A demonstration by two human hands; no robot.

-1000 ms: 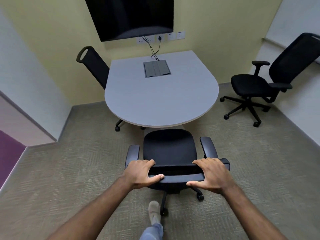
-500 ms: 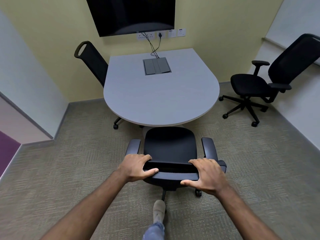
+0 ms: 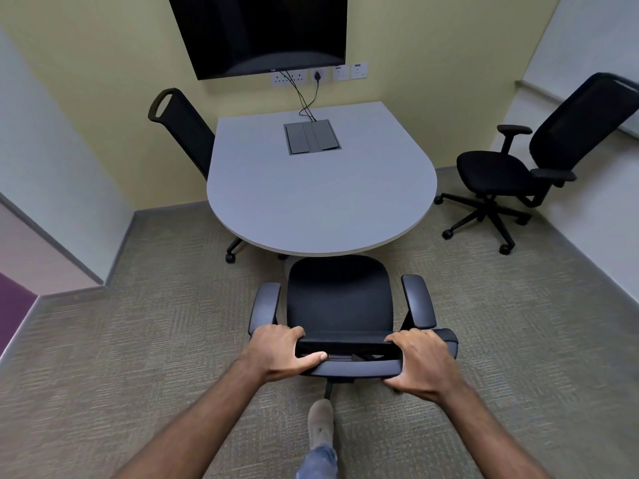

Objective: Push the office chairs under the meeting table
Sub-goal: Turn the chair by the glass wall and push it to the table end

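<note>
Carpeted room, grey meeting table [image 3: 321, 198] against the wall. Nearest chair [image 3: 340, 302] has rolled closer since a second ago; its seat front now meets the table's edge. Left hand [image 3: 280, 352] and right hand [image 3: 420, 363] grip the backrest top, pushing.

Even, soft overhead light; sharp centre, wide-angle bending at edges, faint glare on TV [image 3: 262, 32].

Wall-mounted dark screen [image 3: 257, 31]; socket row [image 3: 320, 75] beneath, cables [image 3: 304, 98] trailing down; patterned carpet [image 3: 138, 340], possibly beige.
</note>
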